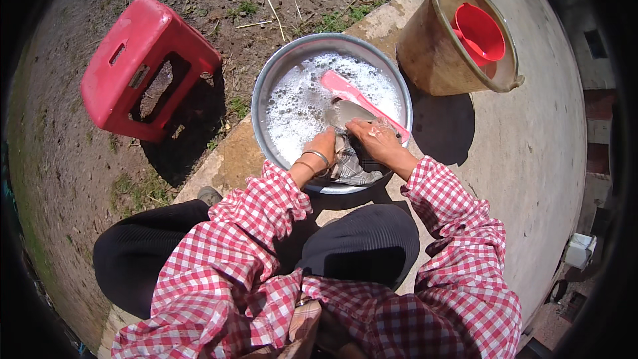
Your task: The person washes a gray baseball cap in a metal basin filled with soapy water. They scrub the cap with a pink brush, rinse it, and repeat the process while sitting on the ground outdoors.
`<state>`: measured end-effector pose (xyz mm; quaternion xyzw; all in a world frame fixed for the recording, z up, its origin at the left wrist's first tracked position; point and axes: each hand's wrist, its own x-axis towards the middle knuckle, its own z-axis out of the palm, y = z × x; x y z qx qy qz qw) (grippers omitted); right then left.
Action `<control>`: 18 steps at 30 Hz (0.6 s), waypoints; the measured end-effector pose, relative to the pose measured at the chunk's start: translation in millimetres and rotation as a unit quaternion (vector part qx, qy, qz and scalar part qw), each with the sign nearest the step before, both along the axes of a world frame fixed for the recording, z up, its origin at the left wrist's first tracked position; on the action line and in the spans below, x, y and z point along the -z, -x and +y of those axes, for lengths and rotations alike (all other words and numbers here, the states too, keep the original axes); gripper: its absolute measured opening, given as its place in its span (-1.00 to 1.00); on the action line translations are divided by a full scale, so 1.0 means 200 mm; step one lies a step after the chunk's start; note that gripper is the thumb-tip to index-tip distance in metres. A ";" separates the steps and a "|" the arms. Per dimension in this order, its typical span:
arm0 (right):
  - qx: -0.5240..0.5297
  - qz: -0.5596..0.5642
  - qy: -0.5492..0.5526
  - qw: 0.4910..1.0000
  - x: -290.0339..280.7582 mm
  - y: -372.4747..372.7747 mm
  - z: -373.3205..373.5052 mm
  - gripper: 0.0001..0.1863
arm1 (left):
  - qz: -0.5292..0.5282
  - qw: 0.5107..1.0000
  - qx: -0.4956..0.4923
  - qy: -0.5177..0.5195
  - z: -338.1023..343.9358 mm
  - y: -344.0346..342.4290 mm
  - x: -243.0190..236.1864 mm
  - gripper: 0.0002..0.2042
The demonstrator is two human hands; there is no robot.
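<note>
A round metal basin holds foamy water in front of me. Over its near side, my left hand, with bracelets at the wrist, is closed on a wet grey plaid cap. A smooth grey-brown part like a brim points away from me. My right hand, with suds on its back, grips the same cap from the right. Its fingertips are partly hidden. Beyond my hands, a long pink brush lies slanted in the suds, its far end wider; its bristles do not show.
A red plastic stool stands on the bare ground at the left. At the right, a worn brownish bucket with a red scoop inside stands on the concrete slab. My bent knees are close to the basin's near rim.
</note>
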<state>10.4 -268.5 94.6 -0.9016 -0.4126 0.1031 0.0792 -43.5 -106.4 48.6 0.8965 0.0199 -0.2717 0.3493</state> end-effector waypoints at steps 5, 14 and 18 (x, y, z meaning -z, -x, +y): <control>0.213 0.361 -0.224 0.880 -0.13 -0.15 -0.01 -0.75 | -0.074 0.964 -0.031 0.254 0.11 0.01 -0.03 -0.30; 0.274 0.537 -0.466 0.648 -0.17 -0.21 -0.03 -0.68 | 0.020 0.810 -0.120 0.573 0.07 0.04 -0.17 -0.83; 0.327 0.335 -0.440 0.766 0.07 -0.34 -0.04 -0.64 | 0.069 0.800 -0.120 0.584 0.25 0.01 -0.11 -0.82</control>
